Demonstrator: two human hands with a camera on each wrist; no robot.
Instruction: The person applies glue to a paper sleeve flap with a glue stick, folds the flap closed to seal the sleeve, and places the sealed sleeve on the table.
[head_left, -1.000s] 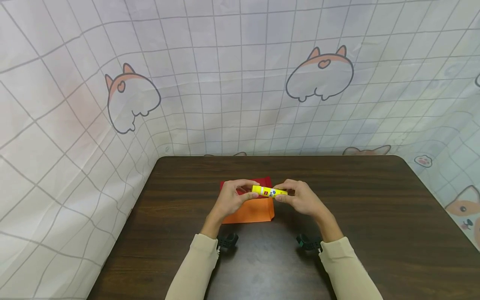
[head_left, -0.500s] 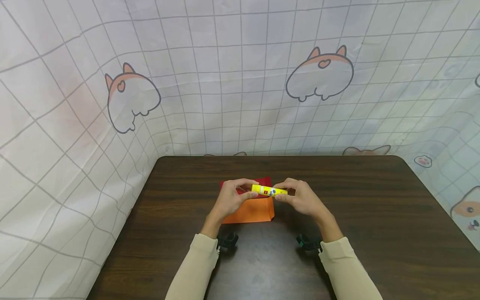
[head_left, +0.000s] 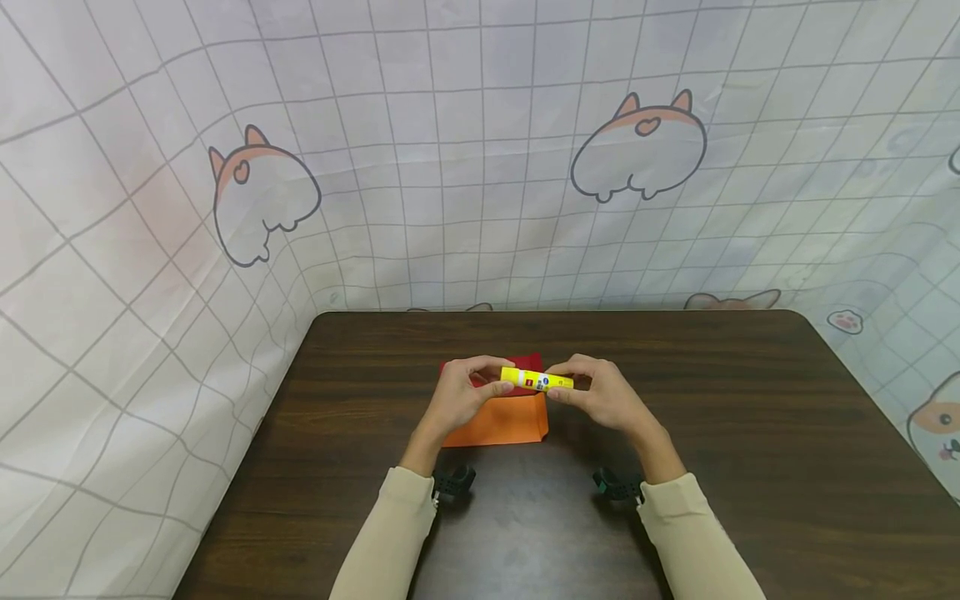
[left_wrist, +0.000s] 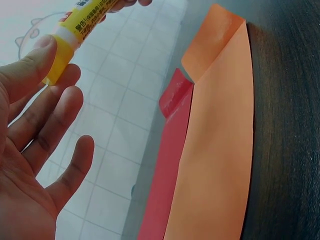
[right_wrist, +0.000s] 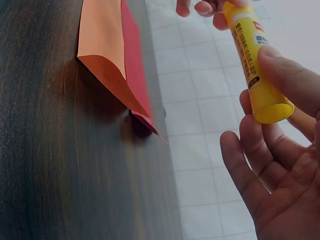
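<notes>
Both hands hold a yellow glue stick (head_left: 536, 380) level above the table, one at each end. My left hand (head_left: 459, 396) pinches its capped end between thumb and fingers; in the left wrist view the yellow cap (left_wrist: 61, 57) sits under the thumb while the lower fingers are loosely spread. The right hand (head_left: 600, 396) pinches the other end, and its open-rimmed yellow base shows in the right wrist view. Below the hands lie an orange paper envelope (head_left: 498, 421) and, just behind it, a red envelope (head_left: 531, 363), partly hidden by the left hand and the glue stick.
The dark wood table (head_left: 712, 433) extends around the envelopes on all sides. A white grid-patterned cloth (head_left: 465, 167) with dog drawings hangs behind it and at both sides. Black straps with small cameras (head_left: 456, 481) sit at the wrists.
Both hands and the glue stick have shifted very slightly up and left in the head view. The hold is the same, and the envelopes stay where they were.
</notes>
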